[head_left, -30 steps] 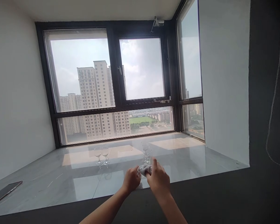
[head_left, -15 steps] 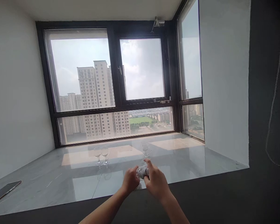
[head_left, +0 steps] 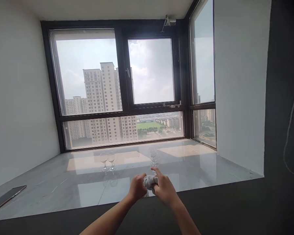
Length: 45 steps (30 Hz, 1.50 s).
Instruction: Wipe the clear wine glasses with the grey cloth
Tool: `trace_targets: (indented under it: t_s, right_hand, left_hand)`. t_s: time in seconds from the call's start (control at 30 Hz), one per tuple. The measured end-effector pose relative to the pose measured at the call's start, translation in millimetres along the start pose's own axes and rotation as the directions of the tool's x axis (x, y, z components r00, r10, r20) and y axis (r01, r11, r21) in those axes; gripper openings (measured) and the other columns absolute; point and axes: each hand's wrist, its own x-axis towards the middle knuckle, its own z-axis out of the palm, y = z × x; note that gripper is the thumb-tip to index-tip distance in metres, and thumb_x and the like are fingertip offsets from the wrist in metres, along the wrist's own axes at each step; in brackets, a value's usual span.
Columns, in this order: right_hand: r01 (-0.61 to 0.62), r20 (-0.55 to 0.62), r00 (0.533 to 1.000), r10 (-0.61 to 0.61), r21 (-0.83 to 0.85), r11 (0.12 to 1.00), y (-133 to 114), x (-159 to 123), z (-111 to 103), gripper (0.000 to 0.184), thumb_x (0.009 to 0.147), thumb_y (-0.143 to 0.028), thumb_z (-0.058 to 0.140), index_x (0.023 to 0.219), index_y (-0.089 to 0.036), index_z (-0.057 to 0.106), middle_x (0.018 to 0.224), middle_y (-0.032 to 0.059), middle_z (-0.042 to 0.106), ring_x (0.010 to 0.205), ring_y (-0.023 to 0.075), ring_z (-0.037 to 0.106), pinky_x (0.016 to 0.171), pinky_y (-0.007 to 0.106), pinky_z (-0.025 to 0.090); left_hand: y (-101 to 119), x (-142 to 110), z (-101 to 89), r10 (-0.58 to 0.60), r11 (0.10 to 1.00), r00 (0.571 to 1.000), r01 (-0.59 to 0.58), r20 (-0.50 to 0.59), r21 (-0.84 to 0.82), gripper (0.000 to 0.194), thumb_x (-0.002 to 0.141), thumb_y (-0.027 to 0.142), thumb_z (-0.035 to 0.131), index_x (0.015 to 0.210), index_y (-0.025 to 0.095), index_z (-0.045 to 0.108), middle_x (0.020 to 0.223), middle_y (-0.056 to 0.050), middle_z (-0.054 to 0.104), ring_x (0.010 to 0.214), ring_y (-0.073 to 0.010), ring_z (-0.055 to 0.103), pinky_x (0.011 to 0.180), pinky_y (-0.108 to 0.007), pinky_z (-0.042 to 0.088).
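My left hand (head_left: 136, 187) is closed around a stemmed wine glass (head_left: 144, 184), mostly hidden by the fingers and a cloth. A light grey cloth (head_left: 150, 181) is bunched at the mouth of that glass. My right hand (head_left: 166, 190) grips this cloth, its index finger stretched forward past the glass. Both hands are close together above the front edge of the marble sill (head_left: 122, 192). Beyond them stand clear stemmed glasses (head_left: 154, 157), partly overlapping, so I cannot tell how many.
Left of centre, two wine glasses (head_left: 107, 160) stand upright side by side on the sill. A phone (head_left: 7, 198) lies flat at the far left edge. Dark-framed windows (head_left: 123, 114) close off the back, and a white wall (head_left: 240, 98) bounds the right.
The camera view has shifted slightly, so the room sits a little further right. Both hands keep hold of the glass and cloth, with the cloth turned slightly.
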Motion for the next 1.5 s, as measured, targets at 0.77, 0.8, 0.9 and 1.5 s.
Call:
trace_targets:
  t_s: [0.77, 0.8, 0.9, 1.5]
  right_hand:
    - [0.078, -0.054, 0.997, -0.064, 0.317, 0.945, 28.7, -2.0, 23.1, 0.078, 0.072, -0.014, 0.05, 0.149, -0.026, 0.039, 0.081, -0.0008, 0.065, 0.074, 0.0157, 0.058, 0.074, 0.027, 0.045]
    - [0.084, -0.055, 0.996, -0.069, 0.375, 0.923, 28.4, -2.5, 23.6, 0.076, 0.073, -0.015, 0.051, 0.148, -0.025, 0.039, 0.078, -0.0016, 0.064, 0.072, 0.0149, 0.056, 0.073, 0.027, 0.045]
    - [0.085, -0.078, 0.996, -0.053, 0.504, 0.86, 25.5, -4.4, 24.8, 0.069, 0.077, -0.021, 0.054, 0.145, -0.023, 0.041, 0.076, -0.002, 0.062, 0.067, 0.0138, 0.054, 0.068, 0.026, 0.045]
    - [-0.202, -0.531, 0.824, 0.199, 0.054, 0.978, 89.9, -8.6, 3.6, 0.051, 0.087, -0.019, 0.041, 0.138, -0.021, 0.042, 0.11, 0.0104, 0.062, 0.092, 0.0223, 0.061, 0.068, 0.029, 0.045]
  left_hand:
    - [2.6, 2.5, -11.9, -0.034, 0.98, 0.996, 0.017, 0.082, 0.198, 0.014, 0.073, 0.024, 0.063, 0.086, 0.022, 0.065, 0.085, -0.007, 0.074, 0.084, -0.0254, 0.068, 0.067, -0.028, 0.034]
    - [2.5, 2.5, -12.3, -0.034, 0.981, 0.996, 0.017, 0.085, 0.192, 0.014, 0.072, 0.024, 0.063, 0.086, 0.022, 0.064, 0.085, -0.006, 0.074, 0.083, -0.025, 0.068, 0.067, -0.028, 0.033]
    - [2.0, 2.4, -12.8, -0.043, 0.988, 0.997, 0.032, 0.069, 0.152, 0.012, 0.074, 0.023, 0.062, 0.085, 0.021, 0.065, 0.084, -0.005, 0.074, 0.082, -0.0237, 0.068, 0.066, -0.028, 0.032]
    - [-34.8, 27.7, 6.9, -0.405, 0.879, 0.905, 0.347, -0.13, -0.326, 0.021, 0.083, 0.012, 0.051, 0.101, 0.019, 0.061, 0.094, -0.007, 0.074, 0.088, -0.0187, 0.07, 0.076, -0.024, 0.044]
